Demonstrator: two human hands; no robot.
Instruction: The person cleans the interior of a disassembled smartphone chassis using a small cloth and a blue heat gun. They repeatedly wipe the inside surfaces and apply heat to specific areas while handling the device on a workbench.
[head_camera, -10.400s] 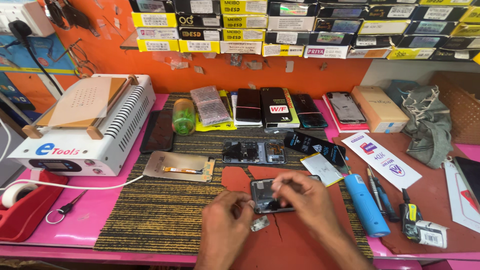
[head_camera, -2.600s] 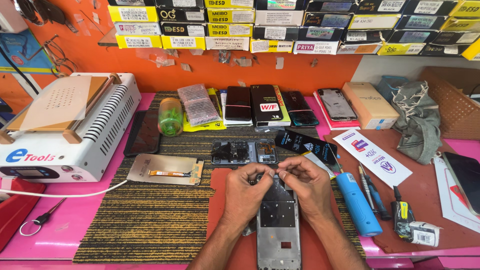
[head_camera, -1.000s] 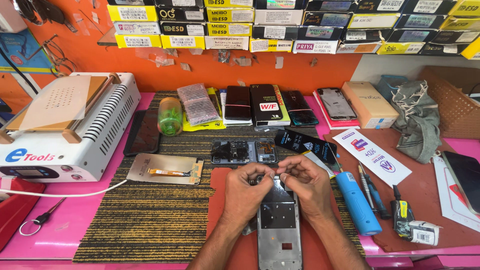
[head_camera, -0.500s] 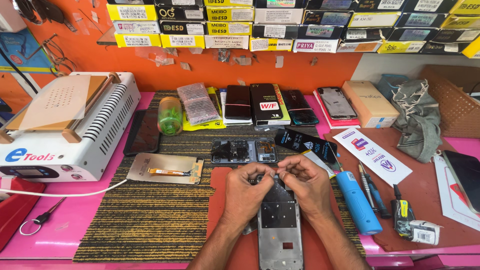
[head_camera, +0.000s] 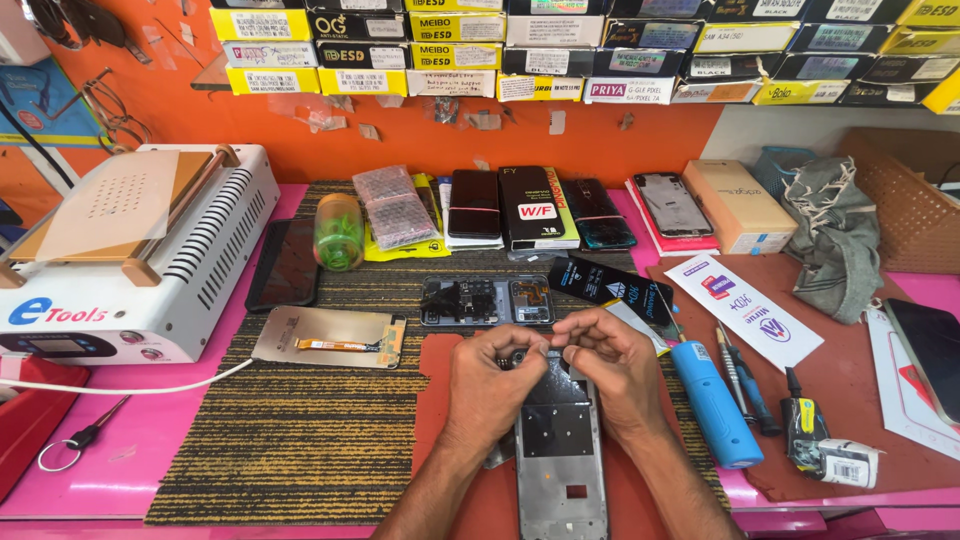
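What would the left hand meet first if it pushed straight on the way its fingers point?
The left hand points up and right across the phone frame, so it would most likely meet the right hand fingertips almost at once; depth between them is unclear.

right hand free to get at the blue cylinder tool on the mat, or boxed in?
Probably yes. The blue cylinder tool lies just outboard of the right hand, nothing between them, screwdrivers beyond it. But both hands, the left hand too, are busy at the phone frame.

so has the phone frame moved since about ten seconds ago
Yes. The phone frame lay crosswise under the hands below the opened phone; now it runs lengthwise toward the person.
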